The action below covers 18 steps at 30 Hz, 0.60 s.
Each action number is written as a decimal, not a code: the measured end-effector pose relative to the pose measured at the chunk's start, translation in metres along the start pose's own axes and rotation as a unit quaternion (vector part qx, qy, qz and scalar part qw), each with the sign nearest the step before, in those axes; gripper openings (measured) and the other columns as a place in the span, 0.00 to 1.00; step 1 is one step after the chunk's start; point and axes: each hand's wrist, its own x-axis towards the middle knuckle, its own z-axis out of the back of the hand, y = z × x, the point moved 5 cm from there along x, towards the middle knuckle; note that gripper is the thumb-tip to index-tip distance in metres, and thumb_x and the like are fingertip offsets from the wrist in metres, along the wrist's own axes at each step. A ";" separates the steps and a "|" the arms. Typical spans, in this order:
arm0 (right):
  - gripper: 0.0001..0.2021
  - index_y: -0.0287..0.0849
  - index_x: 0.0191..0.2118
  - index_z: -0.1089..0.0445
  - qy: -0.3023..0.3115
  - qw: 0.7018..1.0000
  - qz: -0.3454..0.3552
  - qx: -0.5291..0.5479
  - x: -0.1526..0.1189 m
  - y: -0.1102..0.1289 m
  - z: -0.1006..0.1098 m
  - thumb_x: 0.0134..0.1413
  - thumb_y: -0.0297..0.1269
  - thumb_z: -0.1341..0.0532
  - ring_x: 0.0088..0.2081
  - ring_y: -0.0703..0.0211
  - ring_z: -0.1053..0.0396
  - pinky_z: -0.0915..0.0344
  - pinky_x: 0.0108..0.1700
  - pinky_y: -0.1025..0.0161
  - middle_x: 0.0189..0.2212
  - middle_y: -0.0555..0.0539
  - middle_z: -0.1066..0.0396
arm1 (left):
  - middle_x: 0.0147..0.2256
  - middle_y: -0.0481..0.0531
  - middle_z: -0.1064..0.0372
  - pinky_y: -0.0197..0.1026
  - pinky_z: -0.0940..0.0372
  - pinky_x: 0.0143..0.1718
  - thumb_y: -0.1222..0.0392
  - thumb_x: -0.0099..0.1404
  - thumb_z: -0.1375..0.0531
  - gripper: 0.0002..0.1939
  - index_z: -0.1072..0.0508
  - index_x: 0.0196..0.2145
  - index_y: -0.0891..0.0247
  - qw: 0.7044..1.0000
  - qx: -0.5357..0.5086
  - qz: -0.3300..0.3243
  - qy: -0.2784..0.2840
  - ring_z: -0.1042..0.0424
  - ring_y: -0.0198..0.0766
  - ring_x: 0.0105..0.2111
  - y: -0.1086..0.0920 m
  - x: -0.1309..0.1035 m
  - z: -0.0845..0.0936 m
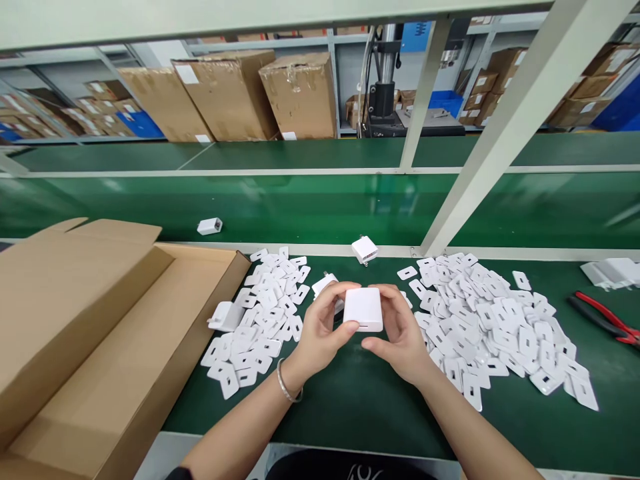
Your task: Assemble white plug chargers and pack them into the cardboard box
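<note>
A white power adapter with a slot in its near edge is held up over the green work surface. My left hand grips its left side, thumb at the near corner and fingers behind. Fingers of my right hand rest along its right side, while the thumb stays off it. Behind my left hand, another white adapter is partly hidden. Loose white slotted plates lie in a left pile and a larger right pile.
An open cardboard box stands at the left, and an adapter lies beside it. Farther back are two more adapters, one by the rail and one on the green belt. Red-and-black pliers lie right; a slanted post rises behind.
</note>
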 end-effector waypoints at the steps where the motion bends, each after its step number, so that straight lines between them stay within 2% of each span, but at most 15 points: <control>1: 0.28 0.54 0.57 0.31 0.003 1.000 0.003 0.009 0.000 0.000 0.000 0.54 0.54 0.26 0.50 0.49 0.29 0.27 0.52 0.51 0.50 0.45 0.35 | 0.44 0.54 0.30 0.42 0.31 0.43 0.43 0.68 0.33 0.24 0.26 0.55 0.57 1.000 0.000 -0.003 -0.003 0.28 0.43 0.44 0.000 0.000 0.001; 5: 0.20 0.53 0.55 0.28 -0.009 1.000 0.023 -0.013 -0.001 0.004 0.004 0.62 0.52 0.32 0.48 0.49 0.29 0.27 0.52 0.49 0.48 0.44 0.34 | 0.44 0.55 0.30 0.44 0.32 0.43 0.43 0.68 0.33 0.24 0.26 0.55 0.57 1.000 0.017 -0.007 0.001 0.29 0.44 0.44 -0.003 -0.002 -0.001; 11: 0.16 0.53 0.53 0.27 -0.040 0.998 0.035 -0.045 -0.005 0.008 0.006 0.63 0.50 0.33 0.46 0.49 0.30 0.29 0.51 0.49 0.45 0.44 0.34 | 0.42 0.55 0.31 0.45 0.33 0.42 0.40 0.69 0.36 0.25 0.27 0.55 0.58 0.999 0.035 0.002 -0.012 0.30 0.44 0.42 -0.004 -0.005 -0.007; 15: 0.18 0.52 0.52 0.28 -0.042 0.998 0.024 -0.033 -0.004 0.003 0.003 0.62 0.55 0.33 0.46 0.49 0.30 0.29 0.49 0.50 0.44 0.45 0.35 | 0.43 0.55 0.30 0.45 0.31 0.42 0.37 0.70 0.37 0.26 0.27 0.54 0.59 0.998 0.050 0.012 -0.031 0.29 0.44 0.42 -0.001 -0.009 -0.009; 18: 0.25 0.53 0.54 0.30 -0.025 0.999 0.008 -0.025 -0.002 0.000 -0.002 0.55 0.57 0.28 0.47 0.49 0.30 0.29 0.50 0.50 0.46 0.46 0.35 | 0.46 0.56 0.28 0.45 0.29 0.44 0.38 0.71 0.39 0.25 0.29 0.56 0.58 0.998 0.025 0.034 -0.037 0.26 0.45 0.45 0.002 -0.012 -0.013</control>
